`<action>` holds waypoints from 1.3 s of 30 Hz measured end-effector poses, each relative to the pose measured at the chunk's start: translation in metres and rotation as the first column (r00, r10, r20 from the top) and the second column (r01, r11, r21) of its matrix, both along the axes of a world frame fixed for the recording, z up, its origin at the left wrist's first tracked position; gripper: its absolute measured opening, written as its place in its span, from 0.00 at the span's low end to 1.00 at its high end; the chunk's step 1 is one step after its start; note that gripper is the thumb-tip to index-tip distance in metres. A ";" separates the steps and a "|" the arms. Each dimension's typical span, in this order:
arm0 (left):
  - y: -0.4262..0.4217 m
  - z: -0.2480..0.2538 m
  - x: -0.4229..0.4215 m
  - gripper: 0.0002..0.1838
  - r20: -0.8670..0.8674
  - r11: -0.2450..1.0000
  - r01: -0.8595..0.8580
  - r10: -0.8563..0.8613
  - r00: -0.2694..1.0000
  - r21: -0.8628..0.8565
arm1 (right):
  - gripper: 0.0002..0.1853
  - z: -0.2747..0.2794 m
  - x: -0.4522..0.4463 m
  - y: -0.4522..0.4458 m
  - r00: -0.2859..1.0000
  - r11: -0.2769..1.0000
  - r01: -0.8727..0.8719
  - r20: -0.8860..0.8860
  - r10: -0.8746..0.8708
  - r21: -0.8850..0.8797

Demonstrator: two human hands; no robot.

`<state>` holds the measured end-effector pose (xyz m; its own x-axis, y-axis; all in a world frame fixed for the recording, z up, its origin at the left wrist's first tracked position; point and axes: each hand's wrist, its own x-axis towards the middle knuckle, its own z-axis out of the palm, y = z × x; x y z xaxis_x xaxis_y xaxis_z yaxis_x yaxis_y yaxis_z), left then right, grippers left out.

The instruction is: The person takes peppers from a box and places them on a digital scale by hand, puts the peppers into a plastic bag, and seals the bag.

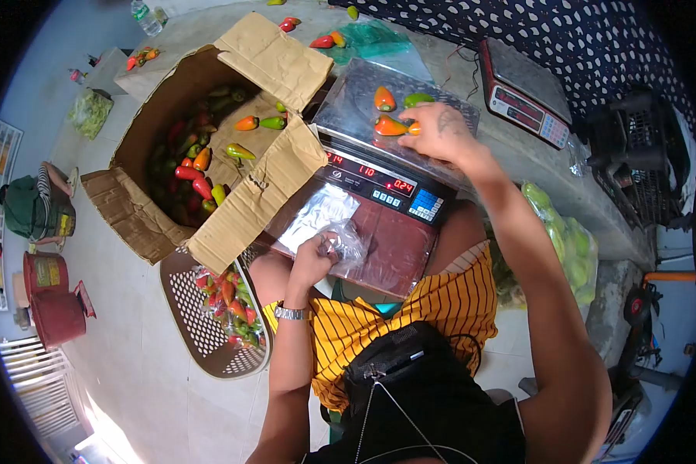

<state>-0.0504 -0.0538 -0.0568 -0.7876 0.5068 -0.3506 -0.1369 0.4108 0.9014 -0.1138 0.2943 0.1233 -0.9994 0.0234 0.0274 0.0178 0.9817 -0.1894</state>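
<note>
My right hand [438,133] is over the metal plate of a digital scale [348,100], its fingers closed on an orange pepper [414,128]. Beside it on the plate lie another orange pepper [384,98], a green pepper [418,99] and an orange-red one [390,125]. Red digits glow on the scale's display [371,173]. Lower down, my left hand [315,259] grips a clear plastic bag [346,246] above the brown board, next to a stack of clear plastic sheets [321,215].
An open cardboard box [267,174] holds many red, green and orange peppers. Below it, a basket [197,325] contains bagged peppers. A second scale [527,93] stands at the upper right. Bagged green produce [564,247] lies right of my leg. A person [39,203] is at the far left.
</note>
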 end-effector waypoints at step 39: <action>-0.004 -0.040 0.000 0.20 -0.232 0.999 -0.031 0.025 0.972 -0.020 | 0.30 -0.027 -0.061 -0.258 0.869 -0.610 0.480 0.248 0.428 -0.630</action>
<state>-0.0508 -0.0580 -0.0969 -0.8625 0.4773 -0.1679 0.0631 0.4307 0.9003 -0.1746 0.0358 0.0959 -0.8606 -0.4237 -0.2826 0.5093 -0.7177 -0.4749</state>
